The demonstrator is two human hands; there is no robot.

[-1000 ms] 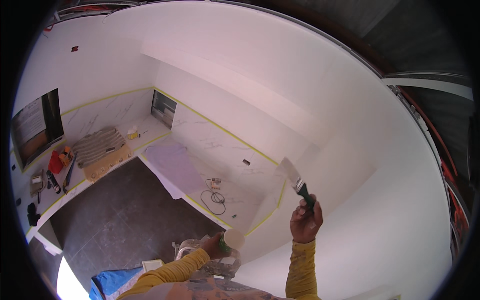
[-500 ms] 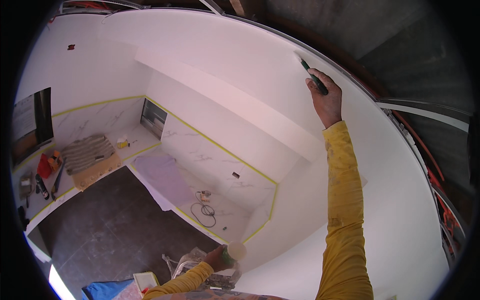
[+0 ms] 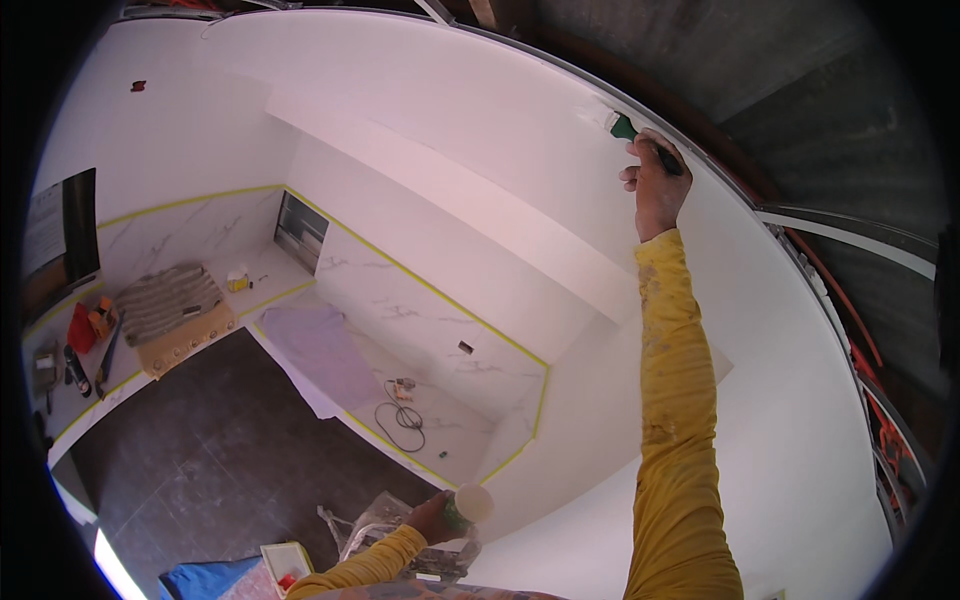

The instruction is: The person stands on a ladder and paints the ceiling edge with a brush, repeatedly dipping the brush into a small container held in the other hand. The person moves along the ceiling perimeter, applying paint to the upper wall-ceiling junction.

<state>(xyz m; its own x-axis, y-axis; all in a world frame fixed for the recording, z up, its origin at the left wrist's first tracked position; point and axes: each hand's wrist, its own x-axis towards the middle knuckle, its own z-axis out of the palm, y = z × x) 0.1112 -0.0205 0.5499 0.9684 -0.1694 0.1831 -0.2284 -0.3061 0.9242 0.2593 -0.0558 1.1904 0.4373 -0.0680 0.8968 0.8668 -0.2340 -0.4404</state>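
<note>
High on the white wall point(image 3: 480, 110), my right hand point(image 3: 659, 185) is closed round the dark handle of a green paintbrush point(image 3: 624, 127). The pale bristles touch the wall just under its upper edge, and a wet-looking patch shows beside them. Low in the view, my left hand point(image 3: 431, 519) grips a cup point(image 3: 473, 503) with a green side. Its round top looks pale; whether that is paint inside, I cannot tell. Both sleeves are yellow and stained.
Below lies a marble-patterned counter point(image 3: 460, 425) edged with yellow tape, bearing a lilac cloth point(image 3: 315, 350) and a corded device point(image 3: 403, 390). Tools and a striped cloth point(image 3: 170, 300) lie at left. A plastic-wrapped metal frame point(image 3: 385, 530) stands beneath my left hand. Metal framing point(image 3: 850, 230) borders the wall.
The paintbrush has turned in my right hand, so its broad face now shows, and it has shifted slightly right. My left hand still holds the cup in nearly the same place.
</note>
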